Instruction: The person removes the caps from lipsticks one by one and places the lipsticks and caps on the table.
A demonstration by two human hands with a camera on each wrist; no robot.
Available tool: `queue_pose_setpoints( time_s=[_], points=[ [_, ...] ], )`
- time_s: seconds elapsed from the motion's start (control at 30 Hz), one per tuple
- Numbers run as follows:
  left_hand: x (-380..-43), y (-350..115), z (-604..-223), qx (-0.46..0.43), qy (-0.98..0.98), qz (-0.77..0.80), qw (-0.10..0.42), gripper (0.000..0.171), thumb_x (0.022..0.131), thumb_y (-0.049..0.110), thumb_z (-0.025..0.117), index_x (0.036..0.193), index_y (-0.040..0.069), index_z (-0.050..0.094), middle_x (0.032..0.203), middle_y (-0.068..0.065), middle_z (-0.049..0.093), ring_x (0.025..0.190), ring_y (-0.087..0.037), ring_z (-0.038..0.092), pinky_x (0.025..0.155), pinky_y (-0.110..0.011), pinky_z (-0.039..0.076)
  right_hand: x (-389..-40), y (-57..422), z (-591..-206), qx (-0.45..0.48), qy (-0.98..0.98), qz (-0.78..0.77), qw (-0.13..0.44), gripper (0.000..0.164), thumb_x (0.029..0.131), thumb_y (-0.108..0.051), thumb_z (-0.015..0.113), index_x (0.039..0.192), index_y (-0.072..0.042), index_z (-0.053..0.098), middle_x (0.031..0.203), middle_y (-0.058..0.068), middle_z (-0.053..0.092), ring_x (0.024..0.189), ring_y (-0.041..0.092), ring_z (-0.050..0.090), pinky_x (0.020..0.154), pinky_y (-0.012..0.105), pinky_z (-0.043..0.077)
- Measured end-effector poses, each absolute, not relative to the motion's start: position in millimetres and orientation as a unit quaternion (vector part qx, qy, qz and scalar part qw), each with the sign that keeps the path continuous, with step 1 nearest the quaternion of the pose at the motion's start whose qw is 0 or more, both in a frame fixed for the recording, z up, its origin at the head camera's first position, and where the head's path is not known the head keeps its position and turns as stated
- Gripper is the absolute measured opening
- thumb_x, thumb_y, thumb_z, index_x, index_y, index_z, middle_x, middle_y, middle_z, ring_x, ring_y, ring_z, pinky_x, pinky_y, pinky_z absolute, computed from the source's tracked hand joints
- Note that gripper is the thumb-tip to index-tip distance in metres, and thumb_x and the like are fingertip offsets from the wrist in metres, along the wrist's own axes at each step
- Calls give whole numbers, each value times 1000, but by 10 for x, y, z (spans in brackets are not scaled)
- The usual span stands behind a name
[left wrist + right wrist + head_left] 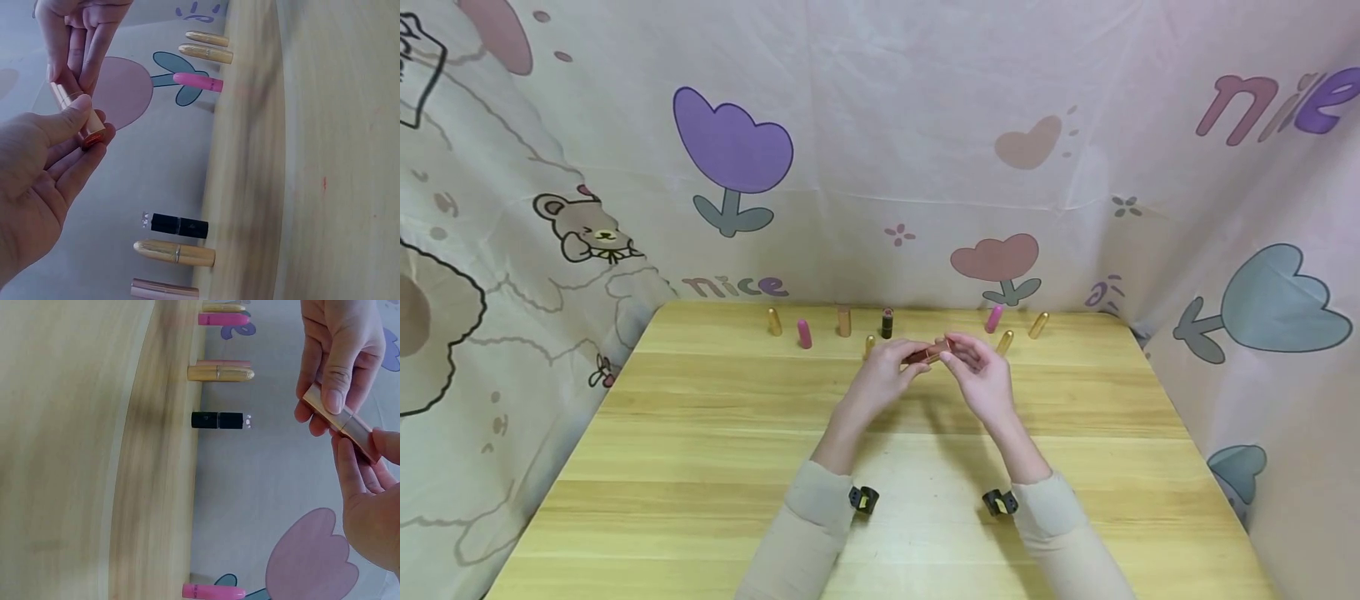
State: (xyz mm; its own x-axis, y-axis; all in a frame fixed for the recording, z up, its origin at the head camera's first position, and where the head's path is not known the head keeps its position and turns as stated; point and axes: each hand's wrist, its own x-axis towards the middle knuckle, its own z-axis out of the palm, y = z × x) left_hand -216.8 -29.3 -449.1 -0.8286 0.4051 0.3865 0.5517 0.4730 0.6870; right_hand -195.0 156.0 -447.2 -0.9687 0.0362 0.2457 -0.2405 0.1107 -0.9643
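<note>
The left hand (886,371) and the right hand (985,375) held a rose-gold tube (351,425) between them, tilted, above the far part of the worktop (700,467). Each grip pinched one end, thumb against fingers. From the head camera the fingers covered much of the tube; the right wrist view showed a seam across it, and the left wrist view alone showed the squared, reddish face at the left hand's end.

More tubes stood upright near the back edge, and only the head view took in all of them. From left to right came a gold tube (774,322), a magenta tube (805,334), a copper-toned tube (844,322), a short gold tube (870,343), a black tube (887,323), a pink tube (994,320) and two gold bullets (1039,325). The left hand partly hid the short gold tube there, while both wrist views showed its length and central band. They also brought out pale knobs on top of the black tube. The right wrist view left out the two gold bullets; the left wrist view left out the magenta tube.
</note>
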Motion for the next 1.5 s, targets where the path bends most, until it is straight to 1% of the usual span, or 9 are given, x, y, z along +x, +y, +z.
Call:
queue_pose_setpoints(
  time_s=[0.17,0.5,0.63,0.77,0.87,1.0,1.23,1.33,1.5],
  points=[
    [-2121,-326,-4468,-285,-856,-421,92,30,94,8,75,123,0,72,113,-13,75,102,-26,73,89,-28,62,-1910,1549,-4481,71,-739,662,105,34,94,3,72,128,6,66,121,27,71,100,8,70,95,24,60],
    [-2057,-358,-4394,-274,-862,-421,69,32,94,7,75,125,1,72,118,-14,75,106,-27,73,91,-31,63,-1867,1526,-4500,76,-730,670,113,34,93,4,73,127,6,67,121,27,71,102,10,71,95,26,60],
    [-2053,-382,-4398,-273,-869,-407,65,30,96,9,74,125,1,72,117,-13,75,104,-25,73,90,-31,63,-1865,1530,-4507,76,-732,668,116,34,95,3,72,127,7,66,123,27,70,105,9,70,97,24,59],
    [-2058,-459,-4447,-261,-877,-398,65,27,96,9,74,122,2,73,114,-11,76,101,-23,73,89,-32,63,-1862,1581,-4477,76,-722,672,146,33,95,4,71,127,8,66,123,28,70,104,5,70,96,23,58],
    [-2056,-534,-4487,-246,-874,-414,68,27,94,6,75,121,1,73,112,-11,76,102,-25,74,89,-33,63,-1864,1632,-4435,82,-714,674,169,32,94,6,70,126,9,66,122,28,70,102,5,71,94,24,59],
    [-2048,-610,-4511,-240,-862,-441,70,29,93,4,75,122,0,72,111,-13,76,103,-26,74,91,-33,63,-1860,1674,-4393,86,-718,667,176,32,94,7,70,126,10,65,122,30,70,102,4,71,94,23,59],
    [-2026,-686,-4544,-229,-836,-493,71,30,93,3,75,122,-1,70,110,-14,74,104,-26,72,95,-28,60,-1859,1699,-4387,71,-721,661,193,32,93,9,71,125,10,66,120,31,70,101,2,70,95,20,58],
    [-2013,-723,-4562,-207,-821,-526,75,32,93,1,75,124,-2,68,114,-16,73,108,-28,72,97,-27,59,-1878,1707,-4414,86,-730,644,210,31,92,10,71,123,11,67,118,30,71,101,10,71,93,19,58],
    [-2001,-798,-4623,-154,-807,-565,70,35,95,1,73,128,-3,64,124,-18,70,117,-31,69,103,-32,57,-1933,1736,-4517,131,-755,599,234,30,90,13,72,120,13,68,116,30,72,103,38,71,91,21,60]
  ],
)
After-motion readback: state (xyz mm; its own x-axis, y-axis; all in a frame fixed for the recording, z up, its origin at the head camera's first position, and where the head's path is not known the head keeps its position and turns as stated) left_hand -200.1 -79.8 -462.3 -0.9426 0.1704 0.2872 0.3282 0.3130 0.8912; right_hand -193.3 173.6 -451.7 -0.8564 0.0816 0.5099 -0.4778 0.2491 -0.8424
